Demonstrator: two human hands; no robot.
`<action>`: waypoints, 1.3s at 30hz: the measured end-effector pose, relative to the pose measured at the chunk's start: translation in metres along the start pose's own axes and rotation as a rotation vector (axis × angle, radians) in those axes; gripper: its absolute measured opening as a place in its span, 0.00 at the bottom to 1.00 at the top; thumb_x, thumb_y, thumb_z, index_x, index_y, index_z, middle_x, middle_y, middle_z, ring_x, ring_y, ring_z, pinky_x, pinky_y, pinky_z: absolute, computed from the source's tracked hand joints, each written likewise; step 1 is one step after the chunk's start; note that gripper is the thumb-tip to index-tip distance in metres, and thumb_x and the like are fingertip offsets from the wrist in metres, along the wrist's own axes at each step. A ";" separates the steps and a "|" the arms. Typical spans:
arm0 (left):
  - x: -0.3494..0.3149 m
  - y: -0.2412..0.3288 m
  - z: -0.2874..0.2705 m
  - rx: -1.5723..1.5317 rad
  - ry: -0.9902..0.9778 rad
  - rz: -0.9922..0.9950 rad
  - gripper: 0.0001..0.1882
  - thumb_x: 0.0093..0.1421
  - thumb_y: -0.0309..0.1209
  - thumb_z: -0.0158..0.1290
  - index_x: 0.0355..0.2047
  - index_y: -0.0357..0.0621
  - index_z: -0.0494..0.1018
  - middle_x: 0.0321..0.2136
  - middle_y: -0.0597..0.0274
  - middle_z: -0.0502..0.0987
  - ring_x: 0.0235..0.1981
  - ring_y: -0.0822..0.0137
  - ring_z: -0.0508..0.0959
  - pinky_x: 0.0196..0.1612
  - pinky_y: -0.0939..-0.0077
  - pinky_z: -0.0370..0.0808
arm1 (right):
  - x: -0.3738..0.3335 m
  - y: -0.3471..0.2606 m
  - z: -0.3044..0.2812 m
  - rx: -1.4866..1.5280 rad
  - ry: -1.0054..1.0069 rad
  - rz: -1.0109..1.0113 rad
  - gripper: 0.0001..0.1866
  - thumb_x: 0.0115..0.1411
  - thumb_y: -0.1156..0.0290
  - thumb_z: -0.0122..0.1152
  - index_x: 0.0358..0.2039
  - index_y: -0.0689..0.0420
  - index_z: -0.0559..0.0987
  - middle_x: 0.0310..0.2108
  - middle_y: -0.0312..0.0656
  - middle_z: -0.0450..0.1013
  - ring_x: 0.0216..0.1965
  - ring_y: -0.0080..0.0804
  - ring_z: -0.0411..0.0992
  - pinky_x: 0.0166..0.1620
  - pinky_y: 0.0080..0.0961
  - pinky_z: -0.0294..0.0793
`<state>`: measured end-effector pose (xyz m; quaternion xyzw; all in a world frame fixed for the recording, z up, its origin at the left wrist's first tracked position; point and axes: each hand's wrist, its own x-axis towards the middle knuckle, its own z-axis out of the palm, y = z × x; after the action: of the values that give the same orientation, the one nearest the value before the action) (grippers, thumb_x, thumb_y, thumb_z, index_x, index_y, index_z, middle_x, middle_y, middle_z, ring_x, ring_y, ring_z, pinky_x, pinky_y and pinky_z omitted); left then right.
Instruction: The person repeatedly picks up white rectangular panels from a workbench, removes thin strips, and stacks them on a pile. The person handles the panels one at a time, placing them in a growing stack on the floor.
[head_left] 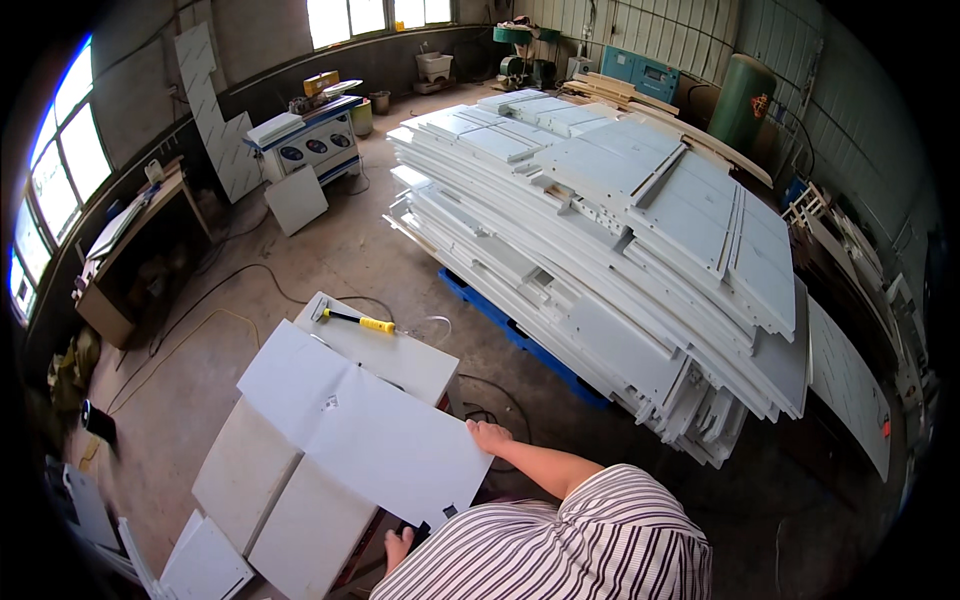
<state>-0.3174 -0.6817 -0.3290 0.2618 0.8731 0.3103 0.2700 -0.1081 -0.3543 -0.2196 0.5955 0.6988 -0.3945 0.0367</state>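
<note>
A large white panel [390, 440] lies aslant over the pale boards of a low work surface in front of me. My right hand [488, 436] grips its right edge, with the fingers closed over the rim. Just off the panel's near edge is my left hand [398, 547], its fingers curled; whatever they hold, if anything, is hidden. Dark marks [449, 511] show at the panel's near corner, and a small printed label [331, 403] sits around its middle. On the board [420, 360] beyond the panel rests a hammer-like tool [362, 321] with a yellow and black handle.
To the right, a tall stack of white panels [600, 260] stands on a blue pallet [530, 345]. A white machine cabinet [315, 150] is at the far left, beside a leaning board [297, 200]. Cables [225, 290] run across the floor. A green tank [742, 100] stands far right.
</note>
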 end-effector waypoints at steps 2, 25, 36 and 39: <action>-0.032 0.048 -0.020 -0.293 -0.281 0.157 0.20 0.62 0.41 0.47 0.36 0.30 0.70 0.26 0.51 0.74 0.28 0.61 0.74 0.32 0.68 0.69 | 0.000 0.005 0.000 0.009 0.013 0.020 0.36 0.65 0.42 0.25 0.46 0.60 0.74 0.49 0.56 0.70 0.54 0.53 0.66 0.56 0.46 0.62; -0.045 0.121 -0.047 -0.578 -0.617 -0.112 0.27 0.65 0.52 0.42 0.31 0.37 0.72 0.26 0.65 0.73 0.29 0.73 0.70 0.35 0.75 0.68 | 0.061 0.025 0.033 -0.032 -0.186 -0.274 0.37 0.67 0.48 0.22 0.49 0.69 0.71 0.52 0.59 0.66 0.55 0.53 0.64 0.59 0.40 0.60; -0.054 0.027 0.021 -0.910 -0.552 -0.197 0.25 0.63 0.53 0.46 0.27 0.41 0.72 0.24 0.69 0.72 0.27 0.74 0.68 0.32 0.76 0.67 | 0.039 0.033 -0.001 0.008 -0.219 -0.328 0.35 0.67 0.46 0.25 0.47 0.63 0.73 0.48 0.60 0.69 0.52 0.58 0.65 0.55 0.42 0.62; -0.068 0.080 0.002 -0.911 -0.488 -0.327 0.25 0.62 0.53 0.47 0.30 0.40 0.72 0.24 0.69 0.72 0.27 0.75 0.68 0.32 0.75 0.67 | 0.041 0.038 -0.008 0.036 -0.242 -0.330 0.34 0.67 0.46 0.27 0.47 0.63 0.73 0.46 0.59 0.70 0.52 0.57 0.65 0.54 0.40 0.63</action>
<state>-0.2441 -0.6697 -0.2553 0.0435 0.5914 0.5416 0.5958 -0.0838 -0.3173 -0.2554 0.4216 0.7703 -0.4763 0.0445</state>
